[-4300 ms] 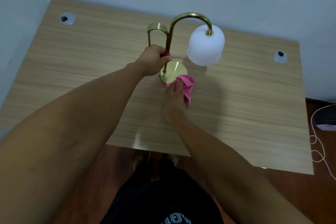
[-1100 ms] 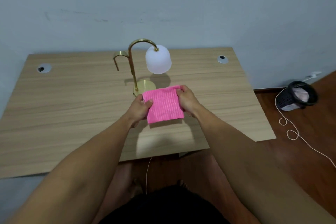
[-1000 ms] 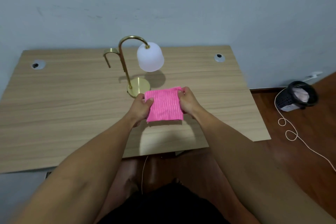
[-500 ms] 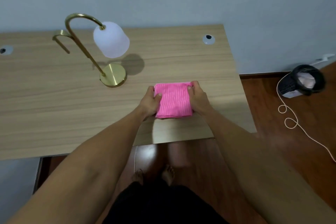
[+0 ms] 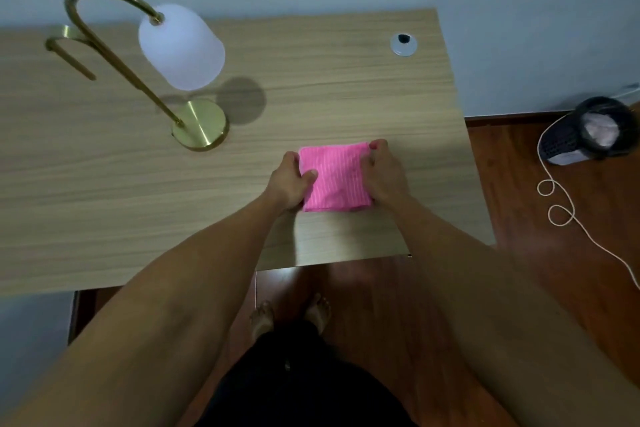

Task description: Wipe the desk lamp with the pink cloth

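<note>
The pink cloth (image 5: 334, 177) is folded into a small square and rests flat on the wooden desk (image 5: 104, 191), right of the lamp. My left hand (image 5: 291, 180) grips its left edge, thumb on top. My right hand (image 5: 382, 173) grips its right edge, fingers pinching the far corner. The desk lamp (image 5: 180, 45) stands at the left: a round brass base (image 5: 201, 125), a curved brass stem and a white frosted shade. Neither hand touches the lamp.
A round cable grommet (image 5: 403, 44) sits near the desk's far right corner. On the wood floor at the right lie a black mesh bin (image 5: 588, 130) and a looping white cord (image 5: 561, 204). A pale wall runs behind the desk. My bare feet show below the desk's front edge.
Earlier my left hand held the lamp stem while my right wiped the base. Both hands since took the cloth, folded it and brought it down to the desk, right of the lamp.
</note>
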`<state>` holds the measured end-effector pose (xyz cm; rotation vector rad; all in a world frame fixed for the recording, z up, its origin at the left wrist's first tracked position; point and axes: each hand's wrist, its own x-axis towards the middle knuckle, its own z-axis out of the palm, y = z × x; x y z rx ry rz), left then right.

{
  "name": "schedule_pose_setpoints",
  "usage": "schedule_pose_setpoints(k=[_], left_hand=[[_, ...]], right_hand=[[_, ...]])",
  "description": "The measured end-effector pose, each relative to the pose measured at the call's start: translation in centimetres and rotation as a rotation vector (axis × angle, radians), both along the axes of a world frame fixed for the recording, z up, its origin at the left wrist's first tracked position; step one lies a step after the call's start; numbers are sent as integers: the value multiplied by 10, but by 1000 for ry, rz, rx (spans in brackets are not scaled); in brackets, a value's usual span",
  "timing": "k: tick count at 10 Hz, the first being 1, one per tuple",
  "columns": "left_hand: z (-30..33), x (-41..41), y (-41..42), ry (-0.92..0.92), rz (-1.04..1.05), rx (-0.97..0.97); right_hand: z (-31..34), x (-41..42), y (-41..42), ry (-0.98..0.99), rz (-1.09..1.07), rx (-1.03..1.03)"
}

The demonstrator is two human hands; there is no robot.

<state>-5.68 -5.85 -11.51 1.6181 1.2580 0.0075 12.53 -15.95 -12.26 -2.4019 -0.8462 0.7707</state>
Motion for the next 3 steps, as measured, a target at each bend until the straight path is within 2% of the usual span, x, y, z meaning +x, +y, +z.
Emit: schedule_pose_setpoints(k=[2,3], left_hand=[[11,-23,1,186,-142,131],[17,-43,8,206,-119,189]], right_hand=[[20,-16,-4,-170,64,-114],[24,-31,-2,-214,112,-77]])
